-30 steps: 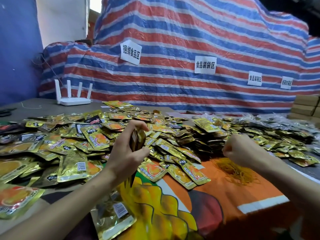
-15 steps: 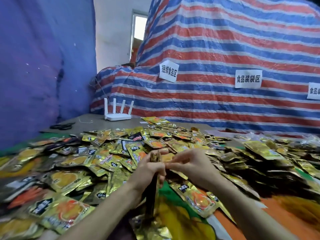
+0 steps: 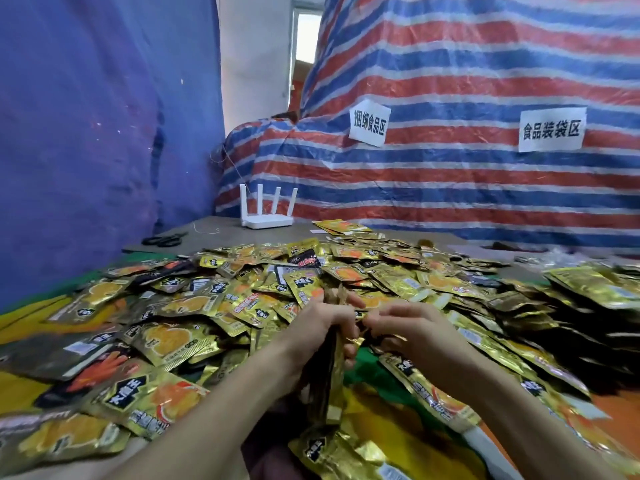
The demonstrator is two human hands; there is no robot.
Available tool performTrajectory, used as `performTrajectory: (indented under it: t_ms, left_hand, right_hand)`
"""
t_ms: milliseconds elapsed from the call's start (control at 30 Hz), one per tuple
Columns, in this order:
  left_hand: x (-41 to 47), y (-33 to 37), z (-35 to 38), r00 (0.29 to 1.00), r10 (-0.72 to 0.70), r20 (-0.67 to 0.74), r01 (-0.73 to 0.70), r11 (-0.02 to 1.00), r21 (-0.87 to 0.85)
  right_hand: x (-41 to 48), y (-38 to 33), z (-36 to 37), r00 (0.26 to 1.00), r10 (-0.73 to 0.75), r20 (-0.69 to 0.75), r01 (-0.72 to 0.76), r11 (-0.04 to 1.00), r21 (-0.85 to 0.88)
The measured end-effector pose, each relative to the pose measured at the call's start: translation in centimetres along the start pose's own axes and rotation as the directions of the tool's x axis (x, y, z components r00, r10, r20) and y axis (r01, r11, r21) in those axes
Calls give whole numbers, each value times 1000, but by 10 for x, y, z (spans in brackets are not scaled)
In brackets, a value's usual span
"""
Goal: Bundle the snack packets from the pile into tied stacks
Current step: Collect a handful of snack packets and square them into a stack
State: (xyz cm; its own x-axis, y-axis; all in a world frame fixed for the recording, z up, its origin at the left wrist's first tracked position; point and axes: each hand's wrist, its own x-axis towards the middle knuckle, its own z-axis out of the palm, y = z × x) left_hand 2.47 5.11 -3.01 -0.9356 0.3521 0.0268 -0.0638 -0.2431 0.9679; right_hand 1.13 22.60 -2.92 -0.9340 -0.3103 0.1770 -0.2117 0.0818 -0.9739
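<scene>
Packet stack (image 3: 331, 375): one, held by left hand (image 3: 311, 329), right hand (image 3: 412, 327); signs (image 3: 369, 123): two.

Gold foil snack packets (image 3: 194, 306) with orange pictures and black labels lie loose and overlapping in a wide pile, mostly flat, at every angle. A thin stack of packets (image 3: 333, 362) stands on edge, nearly upright, at the near side of the pile, gripped round its upper part by the left hand (image 3: 311, 332). To the right, packets lie in neater stacks (image 3: 519, 306).
</scene>
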Motion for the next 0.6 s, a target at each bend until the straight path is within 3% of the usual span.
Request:
performTrajectory:
  t_ms: [133,200,367,500,600]
  left_hand:
    - [-1,3,2,992,-12,128,23,996,-85]
    - [-2,5,4,985,-8,174,34,989,-147]
    - [-3,7,1,961,-9,277,89,957,-277]
    - [-3,6,0,930,-8,367,125,948,-294]
    - [-1,5,-3,942,-39,334,137,952,-275]
  right_hand:
    - [-6,-7,-4,987,11,158,-87,870,485]
    - [-9,-8,-6,981,-40,192,-87,788,609]
    - [-10,-7,-3,991,-105,80,13,686,727]
    - [-11,-7,3,992,-104,74,26,732,681]
    - [-12,-6,5,985,-121,125,16,776,631]
